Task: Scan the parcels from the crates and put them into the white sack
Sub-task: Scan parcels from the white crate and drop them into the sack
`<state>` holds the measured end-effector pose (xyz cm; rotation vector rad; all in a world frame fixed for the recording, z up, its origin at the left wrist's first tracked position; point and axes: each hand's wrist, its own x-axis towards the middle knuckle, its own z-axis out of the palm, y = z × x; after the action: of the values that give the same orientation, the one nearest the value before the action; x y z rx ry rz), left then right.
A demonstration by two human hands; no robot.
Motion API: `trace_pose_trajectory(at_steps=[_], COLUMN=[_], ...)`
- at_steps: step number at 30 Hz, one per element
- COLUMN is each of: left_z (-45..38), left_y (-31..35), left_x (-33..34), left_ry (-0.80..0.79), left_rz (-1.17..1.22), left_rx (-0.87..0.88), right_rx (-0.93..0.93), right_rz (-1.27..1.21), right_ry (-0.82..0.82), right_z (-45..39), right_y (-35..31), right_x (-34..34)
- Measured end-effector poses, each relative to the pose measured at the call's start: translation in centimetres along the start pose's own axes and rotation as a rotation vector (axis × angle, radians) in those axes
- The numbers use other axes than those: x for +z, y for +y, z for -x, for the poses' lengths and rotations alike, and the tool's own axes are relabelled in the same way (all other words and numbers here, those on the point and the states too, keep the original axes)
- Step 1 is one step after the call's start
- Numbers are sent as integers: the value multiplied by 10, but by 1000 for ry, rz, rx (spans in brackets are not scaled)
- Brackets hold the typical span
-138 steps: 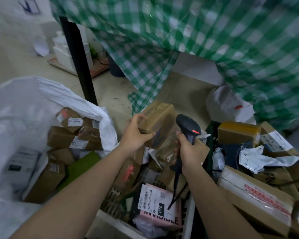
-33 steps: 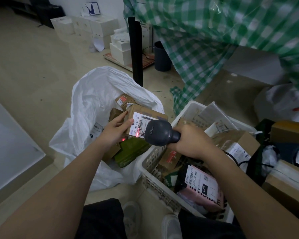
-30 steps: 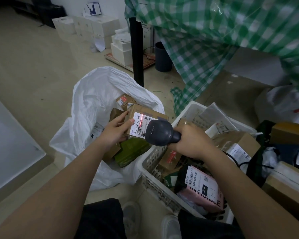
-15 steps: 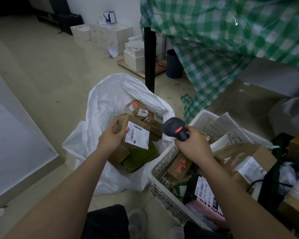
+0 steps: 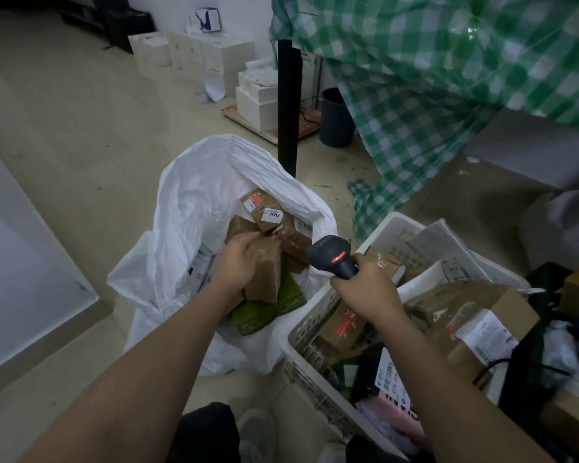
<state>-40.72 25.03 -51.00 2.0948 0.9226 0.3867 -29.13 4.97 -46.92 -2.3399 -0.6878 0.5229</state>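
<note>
Inside white sack [image 5: 184, 208], brown parcels [image 5: 264, 279] under left hand [image 5: 238, 259].

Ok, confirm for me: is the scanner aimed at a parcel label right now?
No, the right hand holds the scanner upright beside the white crate.

The sack [image 5: 194, 208] is white; inside it lie brown cardboard parcels [image 5: 264, 279] and one green packet [image 5: 268, 310]. The crate [image 5: 311, 324] is white. The scanner [image 5: 331, 257] is black with a red light. At two o'clock hangs a green-and-white checked sheet [image 5: 432, 78].
</note>
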Motion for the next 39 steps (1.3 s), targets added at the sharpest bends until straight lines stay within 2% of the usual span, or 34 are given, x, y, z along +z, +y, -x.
trace_pose_trajectory(at_steps=[4, 8, 16, 20, 23, 27, 29, 32, 35, 39], left_z=[11, 15, 11, 1, -10, -36, -45, -52, -54, -45], left_y=[22, 42, 80, 89, 95, 101, 107, 112, 111, 103], left_x=[22, 47, 114, 156, 190, 229, 245, 264, 272, 276], left_ry=[-114, -206, -300, -336, -344, -323, -274, -221, -238, -259], left_rz=[48, 29, 77, 70, 52, -102, -246, -453, -458, -352], left_rx=[41, 164, 166, 163, 246, 297, 337, 281, 273, 285], right_rx=[86, 201, 382, 454, 477, 517, 528, 534, 541, 540], right_rz=[-27, -149, -358, -430, -500, -595, -651, -682, -675, -677], right_ry=[3, 54, 296, 327, 343, 382, 416, 448, 475, 496], right_z=[5, 14, 21, 13, 3, -12, -18, -24, -26, -25], right_y=[18, 41, 95, 115, 125, 131, 134, 141, 146, 149], right_x=[-14, -30, -64, -69, -68, -61, -58, -58, -58, -65])
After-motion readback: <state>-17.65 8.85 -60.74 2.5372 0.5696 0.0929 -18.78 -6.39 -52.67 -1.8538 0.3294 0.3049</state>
